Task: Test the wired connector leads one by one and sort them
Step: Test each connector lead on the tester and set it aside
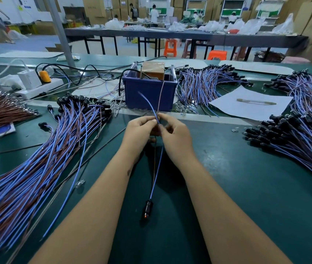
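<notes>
Nearest the lens, two bare forearms run up the green bench to where the hands meet. The left hand and the right hand each pinch the wires of a single lead between curled fingertips, hands almost touching. From the pinch, a blue wire and a brown wire rise toward the blue bin just beyond the fingers; whether their tips touch the contacts there cannot be told. Below the hands the same lead hangs back toward the body, ending in a black connector that lies on the bench between the forearms, a faint orange glint at its tip.

Outward to the left of the left hand sprawls a big heap of blue-and-brown leads; past it, a bundle of brown wires. To the right of the right hand lies another heap with black connectors, and beyond the bin two more beside a sheet of paper.

This looks like mid-test on one lead. Which heaps are tested and which wait is not evident, but with hundreds of leads on both sides, plenty likely remains.
</notes>
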